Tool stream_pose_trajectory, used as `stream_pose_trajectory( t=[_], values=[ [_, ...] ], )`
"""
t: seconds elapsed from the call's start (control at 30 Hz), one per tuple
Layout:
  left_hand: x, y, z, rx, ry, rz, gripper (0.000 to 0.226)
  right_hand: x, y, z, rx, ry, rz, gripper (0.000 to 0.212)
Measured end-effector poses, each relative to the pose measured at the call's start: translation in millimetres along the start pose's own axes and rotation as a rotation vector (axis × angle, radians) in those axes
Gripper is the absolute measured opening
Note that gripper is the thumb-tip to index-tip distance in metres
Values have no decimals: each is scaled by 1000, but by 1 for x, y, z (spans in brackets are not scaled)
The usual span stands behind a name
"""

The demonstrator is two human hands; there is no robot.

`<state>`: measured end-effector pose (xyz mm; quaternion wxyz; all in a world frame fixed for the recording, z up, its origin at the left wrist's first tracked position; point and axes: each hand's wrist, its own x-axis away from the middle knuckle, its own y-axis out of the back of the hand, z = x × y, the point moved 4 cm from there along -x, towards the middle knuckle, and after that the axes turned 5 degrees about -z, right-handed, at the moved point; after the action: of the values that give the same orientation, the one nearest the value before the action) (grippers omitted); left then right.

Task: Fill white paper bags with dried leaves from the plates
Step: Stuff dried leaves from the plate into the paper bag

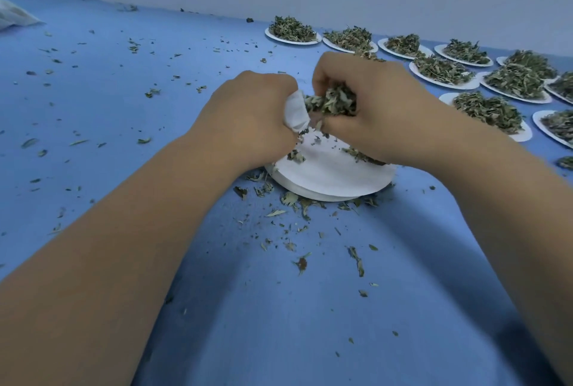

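Observation:
My left hand point(251, 115) grips a small white paper bag point(296, 114) above a white plate point(335, 174) in the middle of the blue table. My right hand point(378, 106) holds a clump of dried green leaves point(333, 101) right at the bag's mouth, fingers curled round it. Only a few leaf scraps lie on the plate, which sits on a stack of similar plates. Most of the bag is hidden inside my left fist.
Several white plates heaped with dried leaves point(443, 70) stand in rows at the back right. Leaf crumbs are scattered over the blue table cover point(124, 106), thickest just in front of the plate. A pale bag-like object point(15, 16) lies at the far left edge.

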<state>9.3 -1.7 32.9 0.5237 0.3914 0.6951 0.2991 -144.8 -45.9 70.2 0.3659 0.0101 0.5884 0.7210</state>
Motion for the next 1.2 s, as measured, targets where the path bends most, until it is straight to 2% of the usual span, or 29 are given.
stream_pose_trajectory(
  t=[0.1,0.17,0.27,0.33,0.47,0.53,0.63,0.73,0.8,0.87,0.93,1.0,1.07,1.2],
  values=[
    [-1,-4,-3,-34,-8,16,22,-3,2,6,11,22,-38,15],
    [-2,-6,-4,-34,-11,8,26,-4,1,6,11,6,16,16],
    [-2,-7,-3,-31,-22,6,25,-1,-3,1,-252,-118,137,11],
    [-2,-7,-3,-34,-18,16,23,1,-4,-6,-397,-184,132,19],
    [-2,-7,-1,-15,6,25,23,1,-3,-10,-350,-142,59,16],
    [-1,-6,-4,25,3,25,25,0,-2,-14,-336,-147,-22,23],
    [1,-6,-10,58,-12,52,21,-1,-3,-13,-331,-140,-104,15],
    [2,-5,-15,84,-22,59,27,0,-5,-13,-355,-180,-177,14],
    [2,-3,-19,94,-22,46,44,-1,-7,-13,-368,-199,-171,13],
    [3,-2,-20,94,-12,54,48,0,-8,-13,-408,-215,-122,10],
    [3,-3,-18,98,-1,68,42,2,-7,-13,-408,-211,-86,10],
    [1,-2,-14,112,25,71,28,4,-5,-13,-464,-196,-44,20],
    [1,0,-13,127,39,67,29,5,-4,-13,-527,-190,-26,27],
    [4,0,-20,152,-11,47,31,2,-7,-10,-488,-175,-92,17]
  ],
)
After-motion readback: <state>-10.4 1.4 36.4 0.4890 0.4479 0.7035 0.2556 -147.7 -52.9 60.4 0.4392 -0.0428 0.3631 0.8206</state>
